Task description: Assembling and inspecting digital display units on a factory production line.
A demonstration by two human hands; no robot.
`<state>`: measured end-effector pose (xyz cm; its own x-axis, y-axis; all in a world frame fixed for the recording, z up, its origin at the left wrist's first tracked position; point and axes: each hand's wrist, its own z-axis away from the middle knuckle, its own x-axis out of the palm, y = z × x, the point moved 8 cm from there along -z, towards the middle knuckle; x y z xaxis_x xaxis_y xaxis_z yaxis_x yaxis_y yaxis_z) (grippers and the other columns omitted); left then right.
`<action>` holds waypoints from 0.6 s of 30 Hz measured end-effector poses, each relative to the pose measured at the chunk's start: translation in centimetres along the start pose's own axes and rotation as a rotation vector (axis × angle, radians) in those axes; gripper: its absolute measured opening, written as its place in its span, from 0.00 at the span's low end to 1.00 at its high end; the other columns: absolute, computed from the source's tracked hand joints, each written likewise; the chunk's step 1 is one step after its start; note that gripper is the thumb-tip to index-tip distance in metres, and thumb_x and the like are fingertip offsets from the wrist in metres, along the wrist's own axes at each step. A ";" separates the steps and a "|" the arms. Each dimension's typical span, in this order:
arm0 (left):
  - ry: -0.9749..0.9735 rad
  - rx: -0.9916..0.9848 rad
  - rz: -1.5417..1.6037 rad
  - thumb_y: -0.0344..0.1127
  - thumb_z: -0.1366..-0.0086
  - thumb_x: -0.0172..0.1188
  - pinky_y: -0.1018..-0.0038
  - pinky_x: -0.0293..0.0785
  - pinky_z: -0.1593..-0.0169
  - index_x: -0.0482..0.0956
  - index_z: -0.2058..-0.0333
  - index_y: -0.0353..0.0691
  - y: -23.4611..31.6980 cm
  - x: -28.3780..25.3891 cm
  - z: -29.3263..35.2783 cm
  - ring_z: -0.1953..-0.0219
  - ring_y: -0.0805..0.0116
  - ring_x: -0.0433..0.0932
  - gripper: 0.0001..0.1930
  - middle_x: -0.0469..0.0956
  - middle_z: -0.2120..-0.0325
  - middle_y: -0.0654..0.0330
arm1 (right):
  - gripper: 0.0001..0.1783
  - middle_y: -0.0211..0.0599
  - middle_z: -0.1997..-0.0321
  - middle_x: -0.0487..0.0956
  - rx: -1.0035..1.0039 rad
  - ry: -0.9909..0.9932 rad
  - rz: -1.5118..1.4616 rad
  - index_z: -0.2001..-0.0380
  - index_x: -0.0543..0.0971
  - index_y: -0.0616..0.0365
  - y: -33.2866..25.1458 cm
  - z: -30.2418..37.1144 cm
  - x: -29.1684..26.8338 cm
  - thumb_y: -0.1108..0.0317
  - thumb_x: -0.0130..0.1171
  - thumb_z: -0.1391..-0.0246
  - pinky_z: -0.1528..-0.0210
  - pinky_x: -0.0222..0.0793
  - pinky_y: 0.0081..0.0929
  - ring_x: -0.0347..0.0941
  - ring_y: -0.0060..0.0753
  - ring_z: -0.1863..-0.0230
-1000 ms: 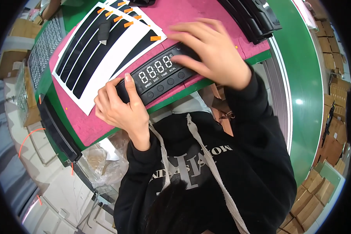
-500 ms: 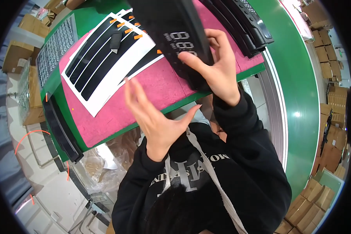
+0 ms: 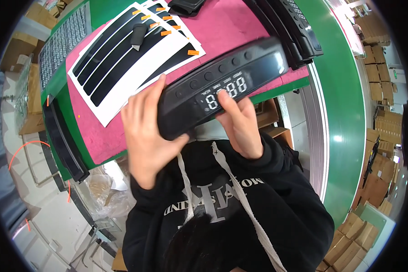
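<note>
In front of my chest I hold a long black display console (image 3: 192,97) with white digits and a row of round buttons on its face. It lies at a slant, its right end higher and farther from me. My left hand (image 3: 143,133) is closed around the left end, thumb at the near edge. My right hand (image 3: 242,127) grips the near edge, its thumb on the digits and its other fingers partly hidden underneath. Beyond it, white sheets with curved black strips (image 3: 118,65) and orange tabs lie on a pink mat (image 3: 106,152). A small dark wedge-tipped object (image 3: 139,35) rests on them.
More black consoles (image 3: 299,34) stand at the right edge of the mat. A black object (image 3: 186,6) lies at the far side. Another long black housing (image 3: 64,140) sits on the green table's left edge, below a patterned grey sheet (image 3: 67,45). Cardboard boxes (image 3: 362,240) are stacked at the right.
The console has swung from upright to a slant and come nearer to me. My left hand, open and apart before, has closed on its left end. My right hand has moved down with it.
</note>
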<state>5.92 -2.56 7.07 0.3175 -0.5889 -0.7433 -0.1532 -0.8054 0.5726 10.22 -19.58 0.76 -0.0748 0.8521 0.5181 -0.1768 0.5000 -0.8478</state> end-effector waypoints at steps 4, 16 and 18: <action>-0.228 0.000 0.063 0.30 0.69 0.73 0.63 0.59 0.44 0.72 0.43 0.42 -4.4 0.2 -1.2 0.53 0.55 0.74 0.46 0.75 0.55 0.55 | 0.18 0.43 0.46 0.76 0.431 -0.230 0.375 0.45 0.69 0.66 0.8 1.4 0.7 0.72 0.52 0.36 0.45 0.68 0.28 0.73 0.29 0.45; 0.002 -0.098 0.216 0.38 0.74 0.79 0.65 0.68 0.46 0.78 0.50 0.38 -7.4 0.4 0.9 0.52 0.57 0.76 0.44 0.79 0.56 0.56 | 0.29 0.44 0.37 0.71 -0.807 -0.232 1.597 0.42 0.71 0.60 -1.5 0.1 2.9 0.67 0.61 0.49 0.34 0.52 0.43 0.66 0.44 0.35; 0.004 -0.108 0.240 0.38 0.73 0.79 0.66 0.69 0.47 0.79 0.51 0.38 -7.3 0.3 0.7 0.52 0.57 0.76 0.41 0.79 0.57 0.56 | 0.29 0.44 0.36 0.70 -0.861 -0.344 1.516 0.41 0.70 0.60 0.4 0.9 4.4 0.62 0.59 0.47 0.32 0.50 0.43 0.64 0.42 0.33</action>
<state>6.50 3.08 2.40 0.2877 -0.7621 -0.5801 -0.1240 -0.6302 0.7664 8.90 -15.77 2.78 0.1295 0.5882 -0.7983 0.7432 -0.5905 -0.3146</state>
